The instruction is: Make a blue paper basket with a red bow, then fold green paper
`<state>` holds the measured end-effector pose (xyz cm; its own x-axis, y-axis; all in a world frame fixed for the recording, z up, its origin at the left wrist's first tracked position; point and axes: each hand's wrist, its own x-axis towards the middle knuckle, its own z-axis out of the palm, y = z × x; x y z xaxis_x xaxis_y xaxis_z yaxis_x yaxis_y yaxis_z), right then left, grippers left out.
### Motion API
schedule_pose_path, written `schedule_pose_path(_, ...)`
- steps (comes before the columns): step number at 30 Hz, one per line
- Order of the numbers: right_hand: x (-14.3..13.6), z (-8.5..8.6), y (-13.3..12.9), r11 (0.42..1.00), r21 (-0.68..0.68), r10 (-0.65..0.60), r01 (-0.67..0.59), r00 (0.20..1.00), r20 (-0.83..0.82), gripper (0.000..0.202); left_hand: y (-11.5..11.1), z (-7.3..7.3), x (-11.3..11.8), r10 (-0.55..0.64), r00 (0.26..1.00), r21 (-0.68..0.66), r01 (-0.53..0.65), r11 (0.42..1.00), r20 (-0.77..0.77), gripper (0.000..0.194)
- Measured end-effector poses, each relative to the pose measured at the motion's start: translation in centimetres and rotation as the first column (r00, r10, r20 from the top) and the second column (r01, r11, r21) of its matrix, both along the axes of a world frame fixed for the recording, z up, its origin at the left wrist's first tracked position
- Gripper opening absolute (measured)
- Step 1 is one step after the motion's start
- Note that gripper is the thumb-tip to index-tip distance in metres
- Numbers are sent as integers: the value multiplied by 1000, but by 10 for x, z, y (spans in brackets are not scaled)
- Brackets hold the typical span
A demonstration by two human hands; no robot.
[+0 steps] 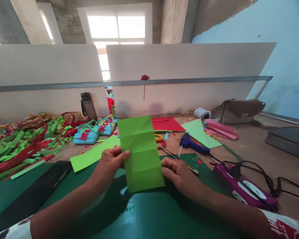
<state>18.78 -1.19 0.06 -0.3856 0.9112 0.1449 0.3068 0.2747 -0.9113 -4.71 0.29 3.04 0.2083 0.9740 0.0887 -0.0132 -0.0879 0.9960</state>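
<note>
We are holding one bright green sheet (142, 159) upright over the green mat (149, 219), several creases running across it. Two hands are working: our left hand (112, 161) is pinching the left edge, thumb in front; our right hand (177, 171) is pinching the right edge lower down, so both sets of fingers are gripping paper. Around it on the counter (256, 142) we are counting one second bright green sheet (93, 155), one pale green sheet (200, 132), one red sheet (166, 123), two blue paper bags (91, 137), one blue glue gun (194, 145), one bottle (89, 108) and one handbag (239, 110).
</note>
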Motion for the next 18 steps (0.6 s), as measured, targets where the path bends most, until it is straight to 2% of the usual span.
schedule_pose_path(1,0,0,-1,1000,9,-9,9,1000,0,14,-2,10,-4,89,993,119,-79,990,-79,26)
schedule_pose_path(2,-1,0,-2,1000,23,-21,20,1000,11,13,-5,20,-8,208,961,286,-151,946,-184,22)
schedule_pose_path(3,-1,0,-3,999,42,-34,33,999,31,14,-7,29,-12,391,877,524,-201,827,-281,14)
schedule_pose_path(4,-1,1,-4,997,66,-48,45,997,52,15,-10,36,-16,575,760,774,-158,614,-302,8)
schedule_pose_path(5,-2,1,-5,994,93,-64,58,996,64,17,-13,39,-18,709,659,929,-44,367,-250,6)
schedule_pose_path(6,-2,2,-5,991,115,-76,69,995,57,18,-16,39,-18,788,579,978,117,175,-210,9)
schedule_pose_path(7,-2,3,-3,988,128,-88,84,996,26,20,-19,35,-16,826,523,958,280,64,-208,11)
schedule_pose_path(8,-1,4,-1,984,139,-106,108,994,-22,22,-22,28,-12,841,472,905,423,46,-264,14)
schedule_pose_path(9,0,5,2,978,147,-137,146,988,-74,23,-24,18,-7,828,445,843,534,60,-341,17)
schedule_pose_path(11,5,7,8,956,160,-223,247,963,-150,26,-27,-6,3,792,344,741,643,192,-504,20)
schedule_pose_path(12,8,8,12,940,166,-270,297,948,-168,27,-28,-17,8,744,274,666,686,292,-609,20)
schedule_pose_path(14,13,9,14,907,177,-349,381,918,-188,28,-27,-34,14,623,162,521,724,453,-765,19)
schedule_pose_path(15,15,10,13,895,197,-369,399,913,-173,28,-26,-39,15,569,125,465,728,503,-812,18)
schedule_pose_path(17,16,12,6,885,289,-362,365,930,-66,24,-22,-45,15,512,97,413,724,552,-853,17)
schedule_pose_path(18,15,13,1,882,365,-331,298,943,29,22,-21,-46,14,503,98,410,721,559,-858,16)
